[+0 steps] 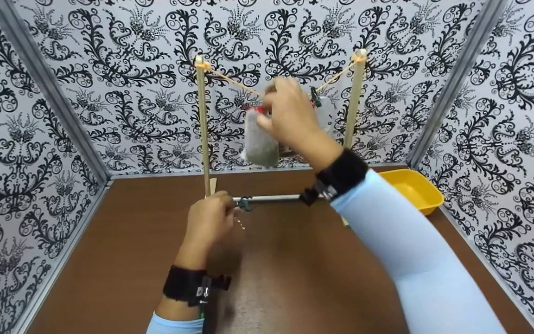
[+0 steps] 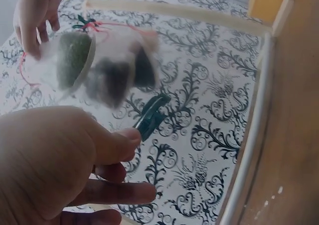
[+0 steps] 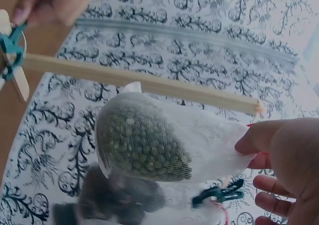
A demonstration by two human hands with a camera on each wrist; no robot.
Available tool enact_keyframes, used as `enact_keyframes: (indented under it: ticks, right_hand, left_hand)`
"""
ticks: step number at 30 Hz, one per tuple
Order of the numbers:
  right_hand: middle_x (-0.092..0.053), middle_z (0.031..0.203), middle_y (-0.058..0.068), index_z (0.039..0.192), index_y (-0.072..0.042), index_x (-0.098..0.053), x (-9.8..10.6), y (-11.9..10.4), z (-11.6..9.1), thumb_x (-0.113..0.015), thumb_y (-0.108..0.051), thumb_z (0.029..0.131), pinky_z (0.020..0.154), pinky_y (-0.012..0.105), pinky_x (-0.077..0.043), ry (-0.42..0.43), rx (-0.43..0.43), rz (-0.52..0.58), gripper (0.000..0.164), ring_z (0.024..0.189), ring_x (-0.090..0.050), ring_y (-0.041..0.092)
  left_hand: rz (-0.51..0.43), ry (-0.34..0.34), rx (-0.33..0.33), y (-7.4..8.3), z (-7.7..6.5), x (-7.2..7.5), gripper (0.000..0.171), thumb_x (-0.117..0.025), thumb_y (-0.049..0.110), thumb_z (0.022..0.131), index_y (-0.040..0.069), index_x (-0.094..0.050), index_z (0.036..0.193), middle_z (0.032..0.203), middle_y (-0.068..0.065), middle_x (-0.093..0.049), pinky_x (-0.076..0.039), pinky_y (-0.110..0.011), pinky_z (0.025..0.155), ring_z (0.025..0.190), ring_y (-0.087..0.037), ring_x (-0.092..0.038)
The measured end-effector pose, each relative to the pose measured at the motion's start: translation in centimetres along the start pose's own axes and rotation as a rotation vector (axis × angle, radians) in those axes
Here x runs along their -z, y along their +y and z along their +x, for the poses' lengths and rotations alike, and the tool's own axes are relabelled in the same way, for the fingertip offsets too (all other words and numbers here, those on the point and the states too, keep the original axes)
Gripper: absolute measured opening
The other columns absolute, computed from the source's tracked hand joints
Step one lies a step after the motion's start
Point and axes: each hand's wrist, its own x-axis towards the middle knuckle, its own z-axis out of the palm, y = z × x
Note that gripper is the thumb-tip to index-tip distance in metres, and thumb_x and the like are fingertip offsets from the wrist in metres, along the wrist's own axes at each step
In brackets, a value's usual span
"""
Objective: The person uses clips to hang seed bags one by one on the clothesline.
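Observation:
My right hand (image 1: pixel 290 113) pinches the gathered top of a white mesh bag (image 3: pixel 144 140) filled with green beads or peas. A red drawstring (image 1: pixel 255 110) shows at the bag's neck, close to the cord (image 1: pixel 234 83). Lower down, my left hand (image 1: pixel 209 218) pinches a green clothespin (image 2: pixel 152 116) between thumb and finger, near the foot of the left post. Behind the raised bag hangs another mesh bag (image 3: pixel 119 195) with dark contents. A second green clothespin (image 3: pixel 217 192) is at its top.
Two wooden posts, left (image 1: pixel 203 125) and right (image 1: pixel 354 102), carry the sagging cord. A white bar (image 1: pixel 271 198) runs between them low over the brown table (image 1: pixel 123 260). At the right back stands a yellow tray (image 1: pixel 410 190). Patterned walls (image 1: pixel 109 93) enclose the table.

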Motion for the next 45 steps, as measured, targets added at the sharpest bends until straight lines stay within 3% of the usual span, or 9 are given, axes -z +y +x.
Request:
enact_keyframes:
  ticks: [6, 11, 13, 17, 21, 26, 32, 36, 45]
  right_hand:
    - [-0.073, 0.142, 0.000, 0.108, -0.013, -0.084, 0.9, -0.4, 2.8, -0.079, -0.030, 0.107, 0.123, 0.035, -0.051, -0.007, -0.127, 0.075, 0.018, 0.137, -0.061, 0.021]
    - [-0.072, 0.145, 0.002, 0.086, -0.014, -0.075, 0.7, 0.4, 3.8, -0.079, -0.031, 0.107, 0.102, 0.029, -0.061, 0.019, -0.256, 0.161, 0.028, 0.121, -0.065, 0.018]
    - [-0.074, 0.140, 0.001, 0.077, -0.014, -0.068, 0.6, 0.8, 4.0, -0.079, -0.033, 0.108, 0.109, 0.034, -0.058, 0.026, -0.277, 0.160, 0.037, 0.117, -0.064, 0.017]
    - [-0.072, 0.133, 0.001, 0.072, -0.016, -0.063, 0.4, 1.4, 4.1, -0.079, -0.037, 0.108, 0.114, 0.038, -0.054, 0.008, -0.304, 0.179, 0.045, 0.113, -0.059, 0.015]
    - [-0.072, 0.127, 0.002, 0.077, -0.015, -0.068, 0.4, 1.8, 4.0, -0.078, -0.035, 0.109, 0.080, 0.027, -0.060, -0.014, -0.324, 0.235, 0.040, 0.097, -0.061, 0.015]
    - [-0.078, 0.116, -0.001, 0.084, -0.014, -0.075, 0.5, 1.9, 4.1, -0.077, -0.036, 0.109, 0.069, 0.023, -0.058, -0.013, -0.312, 0.228, 0.034, 0.086, -0.065, 0.014]
    - [-0.077, 0.116, -0.003, 0.091, -0.015, -0.079, 0.4, 1.4, 4.2, -0.076, -0.043, 0.109, 0.071, 0.027, -0.057, -0.050, -0.316, 0.229, 0.034, 0.090, -0.066, 0.014]
    - [-0.079, 0.126, -0.001, 0.102, -0.017, -0.085, 0.4, 1.2, 4.3, -0.077, -0.035, 0.110, 0.083, 0.028, -0.061, -0.047, -0.298, 0.219, 0.022, 0.100, -0.070, 0.015]
    - [-0.080, 0.130, -0.005, 0.111, -0.023, -0.088, 0.5, 1.1, 4.5, -0.077, -0.038, 0.109, 0.095, 0.032, -0.061, -0.076, -0.283, 0.238, 0.018, 0.110, -0.070, 0.016]
  left_hand:
    - [0.060, 0.121, -0.071, 0.7, 2.3, 2.0, 0.021, -0.092, 0.017, 0.093, 0.009, -0.075, 0.084, 0.085, -0.005, -0.073, -0.064, -0.048, 0.057, 0.064, -0.033, -0.074]
    - [0.116, 0.242, -0.121, 1.8, 6.8, 5.9, 0.014, -0.085, 0.013, 0.098, 0.006, -0.076, 0.090, 0.089, -0.011, -0.077, -0.059, -0.045, 0.051, 0.060, -0.032, -0.070]
    - [0.138, 0.255, -0.121, 2.5, 8.9, 7.8, 0.013, -0.080, 0.013, 0.102, 0.004, -0.076, 0.094, 0.094, -0.013, -0.077, -0.058, -0.043, 0.050, 0.060, -0.031, -0.068]
    - [0.210, 0.179, -0.103, 4.5, 13.2, 11.4, 0.015, -0.070, 0.013, 0.110, -0.001, -0.076, 0.106, 0.107, -0.014, -0.077, -0.058, -0.041, 0.055, 0.064, -0.028, -0.065]
    - [0.362, 0.034, -0.096, 6.3, 17.3, 13.9, 0.016, -0.067, 0.004, 0.107, 0.001, -0.076, 0.120, 0.120, -0.012, -0.076, -0.063, -0.041, 0.068, 0.078, -0.027, -0.069]
    - [0.495, -0.125, -0.081, 7.5, 21.1, 15.4, 0.034, -0.060, -0.011, 0.098, 0.002, -0.075, 0.125, 0.126, -0.012, -0.075, -0.068, -0.043, 0.079, 0.091, -0.028, -0.071]
    - [0.608, -0.252, -0.084, 8.5, 23.2, 15.3, 0.022, -0.063, -0.002, 0.106, 0.002, -0.075, 0.125, 0.125, -0.014, -0.077, -0.070, -0.051, 0.097, 0.101, -0.033, -0.076]
    - [0.653, -0.261, -0.091, 8.7, 23.4, 14.7, 0.019, -0.068, 0.007, 0.110, 0.001, -0.075, 0.127, 0.129, -0.015, -0.079, -0.068, -0.055, 0.106, 0.107, -0.035, -0.079]
    - [0.688, -0.269, -0.087, 8.3, 23.1, 14.8, 0.017, -0.066, 0.007, 0.111, 0.000, -0.075, 0.124, 0.127, -0.014, -0.077, -0.071, -0.043, 0.082, 0.099, -0.031, -0.077]
